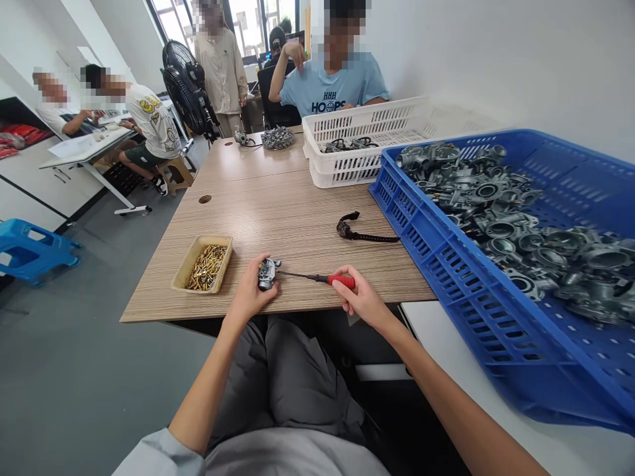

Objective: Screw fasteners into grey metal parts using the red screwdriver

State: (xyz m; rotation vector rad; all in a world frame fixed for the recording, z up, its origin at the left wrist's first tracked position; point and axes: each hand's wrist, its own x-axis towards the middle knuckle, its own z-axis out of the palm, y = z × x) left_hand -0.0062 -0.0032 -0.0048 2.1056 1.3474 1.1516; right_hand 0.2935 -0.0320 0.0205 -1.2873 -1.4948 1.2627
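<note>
Near the front edge of the wooden table (268,205), my left hand (251,291) is wrapped round a small metal carburetor (267,273). My right hand (360,294) grips a screwdriver (341,281) by its red handle. The dark shaft points left and its tip reaches the carburetor's right side; whether it sits in a screw is too small to tell. Left of my left hand stands a cream tray (225,271) holding many small brass parts (207,267).
A black wristwatch (344,229) lies beyond my right hand. To the right, a large blue crate (436,258) holds many carburetors (501,192). Behind it stands a white basket (347,173) with some parts. A person (332,86) sits at the far side; more metal parts (278,137) lie there.
</note>
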